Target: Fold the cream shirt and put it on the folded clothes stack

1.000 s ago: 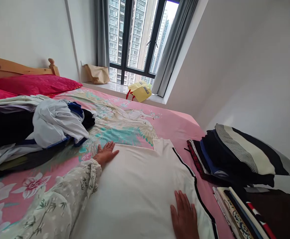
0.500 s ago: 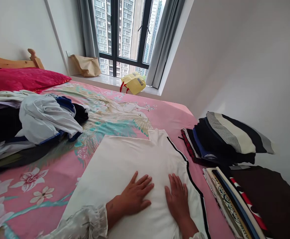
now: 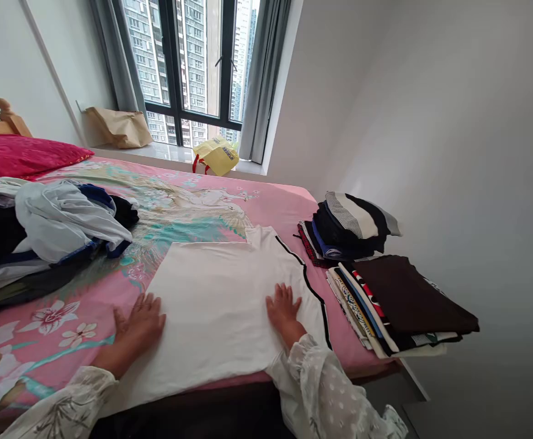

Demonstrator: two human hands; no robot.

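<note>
Grip: left hand (image 3: pixel 141 326) and right hand (image 3: pixel 285 308) both released, palms down, nothing pinched. Left rests at nine o'clock on the edge of the white garment (image 3: pixel 211 286); right at three, inside the black trim (image 3: pixel 324 311). Garment lies spread on the pink bedcover (image 3: pixel 285 201). Judgement: smooth outward, light even pressure, edges straight. Pose: left sleeve (image 3: pixel 72 399) enters from seven, right sleeve (image 3: pixel 325 381) from five, fingers pointing away. Rumpled clothes (image 3: pixel 60 222) at ten.
</note>
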